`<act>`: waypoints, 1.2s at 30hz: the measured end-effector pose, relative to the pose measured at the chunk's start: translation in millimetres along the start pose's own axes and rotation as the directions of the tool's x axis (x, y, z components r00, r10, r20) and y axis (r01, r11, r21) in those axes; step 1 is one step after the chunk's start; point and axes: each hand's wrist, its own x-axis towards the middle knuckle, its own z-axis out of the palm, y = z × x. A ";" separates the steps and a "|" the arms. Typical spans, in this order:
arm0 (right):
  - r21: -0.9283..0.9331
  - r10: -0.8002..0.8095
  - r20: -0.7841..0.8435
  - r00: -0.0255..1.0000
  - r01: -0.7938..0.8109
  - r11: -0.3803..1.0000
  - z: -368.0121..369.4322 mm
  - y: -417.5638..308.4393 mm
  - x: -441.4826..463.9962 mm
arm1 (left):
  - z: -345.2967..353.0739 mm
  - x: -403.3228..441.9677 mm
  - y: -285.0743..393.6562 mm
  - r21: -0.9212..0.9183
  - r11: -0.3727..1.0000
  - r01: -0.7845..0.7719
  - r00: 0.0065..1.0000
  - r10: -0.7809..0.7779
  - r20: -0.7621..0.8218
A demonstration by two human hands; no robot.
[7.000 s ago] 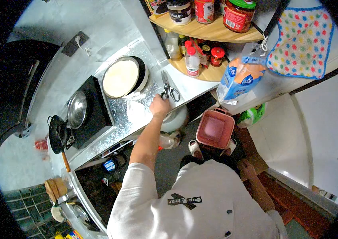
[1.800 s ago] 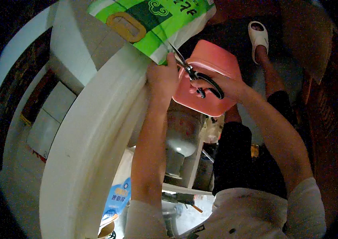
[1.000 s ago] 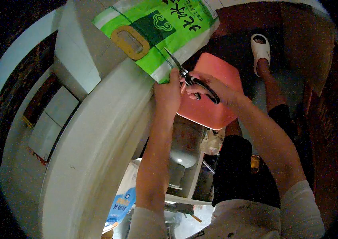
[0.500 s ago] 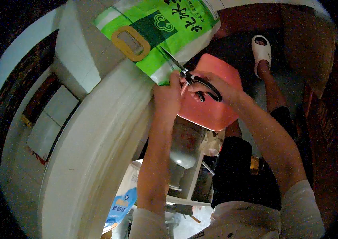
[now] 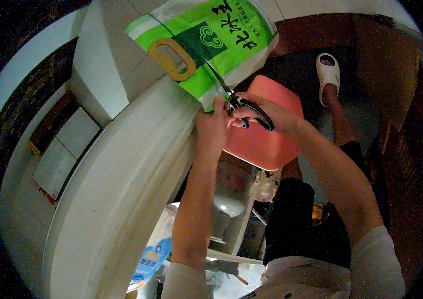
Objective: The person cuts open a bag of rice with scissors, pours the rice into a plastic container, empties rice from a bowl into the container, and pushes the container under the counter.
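Observation:
A green and white plastic bag with black lettering lies toward the top of the view. A tan oval carry handle is set in it near one end. My left hand is closed on the bag's near corner. My right hand grips black-handled scissors, their metal blades resting along the green film beside the carry handle. How far the blades have gone into the film I cannot tell. Below my right hand sits a pink plastic basin, partly covered by that arm.
A pale, long counter edge runs along the left. Under it are a rounded grey container and a blue and white package. My foot in a white slipper stands at the upper right, near a brown panel.
The whole scene has shifted slightly right and down in view. My right hand has moved a little with the scissors, and their handles have turned slightly. Both hands keep their holds.

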 end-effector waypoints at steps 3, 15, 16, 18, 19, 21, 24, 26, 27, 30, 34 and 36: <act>0.004 -0.038 0.045 0.998 0.038 0.999 5.7 1.8 7.3 | -1.8 -4.9 5.2 -0.163 0.981 0.108 0.994 -0.103 0.037; 0.004 0.025 -0.082 0.996 -0.025 1.000 15.5 -5.1 -3.4 | 1.2 -1.2 0.2 -0.387 0.915 0.112 0.993 -0.089 0.077; -0.034 0.037 -0.081 0.996 -0.039 0.999 14.8 -5.1 -2.6 | 0.9 -0.5 0.3 -0.386 0.914 0.128 0.991 -0.099 0.094; 0.033 0.001 -0.036 0.999 0.001 0.999 15.1 -3.9 -2.0 | 0.0 -2.4 1.6 -0.408 0.900 0.154 0.987 -0.124 0.099; 0.100 -0.041 0.006 0.999 0.041 0.994 15.4 -3.6 -1.2 | -1.1 -3.0 2.8 -0.429 0.886 0.177 0.984 -0.146 0.105; 0.030 -0.006 0.041 0.999 0.005 1.000 9.8 -4.4 -4.3 | -3.1 -0.1 1.6 -0.397 0.902 0.169 0.985 -0.139 0.105; -0.026 0.035 0.030 0.999 -0.034 0.999 12.8 -8.4 -18.8 | -2.9 0.8 0.2 -0.358 0.917 0.177 0.983 -0.150 0.104; -0.020 0.031 -0.009 0.999 -0.032 0.999 13.5 -10.1 -20.2 | -3.2 1.0 1.5 -0.356 0.917 0.181 0.983 -0.156 0.099; -0.046 -0.017 -0.012 1.000 0.016 0.999 11.9 -7.8 -15.7 | -5.2 1.2 1.5 -0.378 0.907 0.184 0.981 -0.144 0.130; -0.034 -0.022 -0.021 1.000 0.021 0.999 10.9 -4.3 -5.3 | -9.3 -1.2 5.6 -0.418 0.884 0.210 0.974 -0.152 0.167; -0.080 -0.007 -0.035 0.999 0.004 0.997 13.3 -8.7 -4.9 | -10.9 -2.1 5.8 -0.427 0.885 0.185 0.978 -0.124 0.166; -0.055 0.008 -0.063 0.998 -0.012 0.998 16.6 -8.6 -7.2 | -7.4 -0.4 4.7 -0.434 0.882 0.185 0.979 -0.126 0.161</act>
